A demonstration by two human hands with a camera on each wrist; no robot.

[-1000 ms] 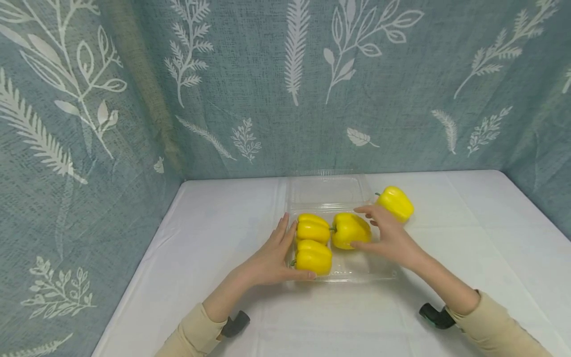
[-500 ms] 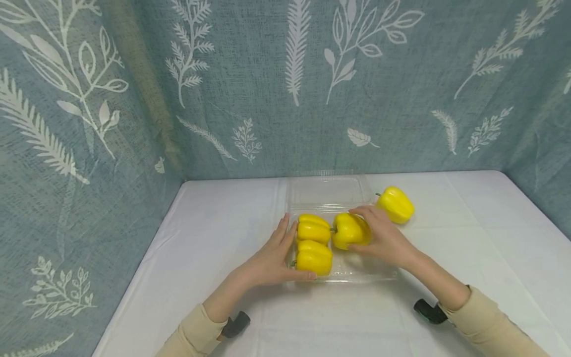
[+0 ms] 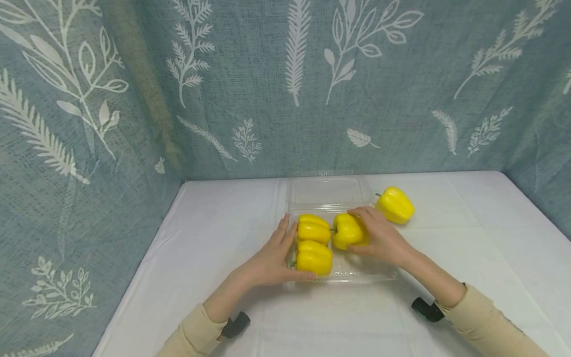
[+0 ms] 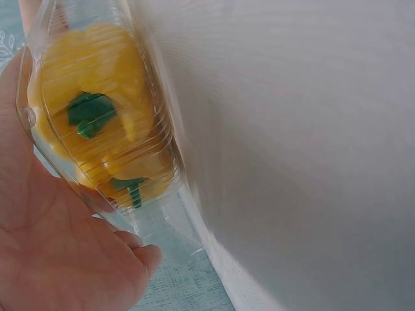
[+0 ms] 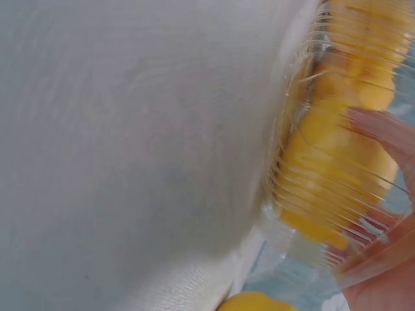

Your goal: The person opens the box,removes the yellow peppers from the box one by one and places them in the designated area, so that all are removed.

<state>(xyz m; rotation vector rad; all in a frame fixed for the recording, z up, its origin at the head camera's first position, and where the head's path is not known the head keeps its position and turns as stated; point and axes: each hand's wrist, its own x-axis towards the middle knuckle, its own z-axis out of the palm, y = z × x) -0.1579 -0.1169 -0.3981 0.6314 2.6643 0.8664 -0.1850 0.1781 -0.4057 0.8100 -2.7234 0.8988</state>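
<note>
A clear plastic clamshell container stands with its lid folded back. Inside its left half lie two yellow bell peppers, one behind and one in front. My left hand rests at the container's left side, thumb along the front edge, other fingers stretched toward the back. With my right hand I grip a third yellow bell pepper in the right half, thumb in front and fingers behind. Through the plastic, the left wrist view shows green stems.
Another yellow bell pepper lies on the white tablecloth, just beyond the container's right back corner. A blue-green curtain with white leaf prints hangs behind the table and at its sides.
My right hand has moved slightly left and closed around the third bell pepper, thumb and fingers now against it. The left hand and the other bell peppers have stayed put.
</note>
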